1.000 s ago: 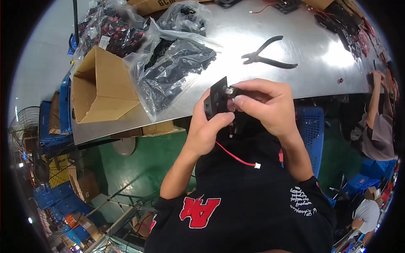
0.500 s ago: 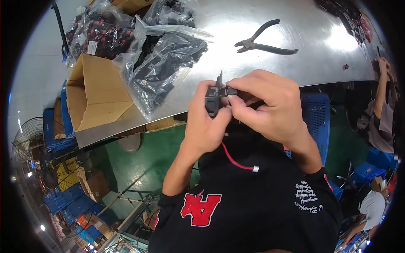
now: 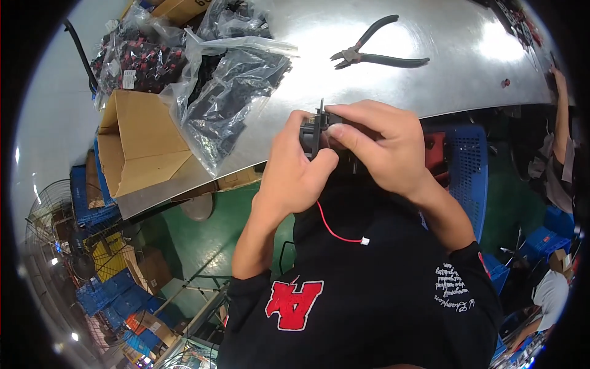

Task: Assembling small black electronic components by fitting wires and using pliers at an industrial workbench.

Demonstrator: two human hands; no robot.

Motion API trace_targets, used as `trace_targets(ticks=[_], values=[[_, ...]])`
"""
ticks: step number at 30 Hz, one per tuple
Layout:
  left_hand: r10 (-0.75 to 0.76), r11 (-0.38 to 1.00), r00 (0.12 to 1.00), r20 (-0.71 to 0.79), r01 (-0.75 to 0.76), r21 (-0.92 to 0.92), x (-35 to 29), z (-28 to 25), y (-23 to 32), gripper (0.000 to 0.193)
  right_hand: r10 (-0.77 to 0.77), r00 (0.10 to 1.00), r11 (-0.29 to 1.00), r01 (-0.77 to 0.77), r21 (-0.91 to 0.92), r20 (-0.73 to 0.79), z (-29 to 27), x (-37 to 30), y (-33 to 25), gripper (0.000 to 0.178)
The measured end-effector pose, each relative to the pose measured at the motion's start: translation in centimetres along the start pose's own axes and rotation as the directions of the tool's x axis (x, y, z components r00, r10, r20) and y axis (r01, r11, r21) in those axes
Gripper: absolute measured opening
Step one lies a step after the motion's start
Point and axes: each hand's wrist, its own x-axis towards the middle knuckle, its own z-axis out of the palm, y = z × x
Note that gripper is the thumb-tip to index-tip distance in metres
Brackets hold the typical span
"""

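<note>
My left hand [image 3: 290, 175] is closed around a black plastic housing [image 3: 312, 136], held upright above my lap near the table edge. A thin flat edge of the housing sticks up past my fingers. My right hand [image 3: 390, 144] pinches a small black piece [image 3: 334, 119] between thumb and forefinger, pressed against the housing's right side. Much of that piece is hidden by my fingertips. From under my left hand hangs a red cable [image 3: 329, 229] ending in a white connector [image 3: 365, 242]. Beyond my hands, diagonal cutters [image 3: 351, 55] with black handles lie spread on the table.
The metal table [image 3: 307, 80] carries a clear bag of black parts [image 3: 227, 98], a bag of red and black parts [image 3: 144, 61] and an open cardboard box [image 3: 150, 144] at left. A blue basket [image 3: 470, 178] stands below the right edge. Another person's arm [image 3: 560, 117] shows at far right.
My right hand has shifted slightly left, its fingers nearer the housing. The housing has turned a little in my left hand. The cable's end swung slightly left; the view shifted a little.
</note>
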Motion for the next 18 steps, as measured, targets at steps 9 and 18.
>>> trace_targets(ticks=[9, 18], values=[[-0.03, 0.857, 0.996, -0.083, 0.068, 0.511, 1.9, 0.9, 2.1, 0.038, -0.032, 0.994, 0.999, 0.028, -0.044, -0.103, -0.2, -0.3, 2.4, 0.019], [0.007, 0.524, 1.0, 0.03, -0.03, 0.851, 3.8, 2.1, 2.7, 0.047, -0.049, 0.93, 0.966, -0.049, -0.254, -0.365, 1.6, -2.3, 4.1, 0.067]])
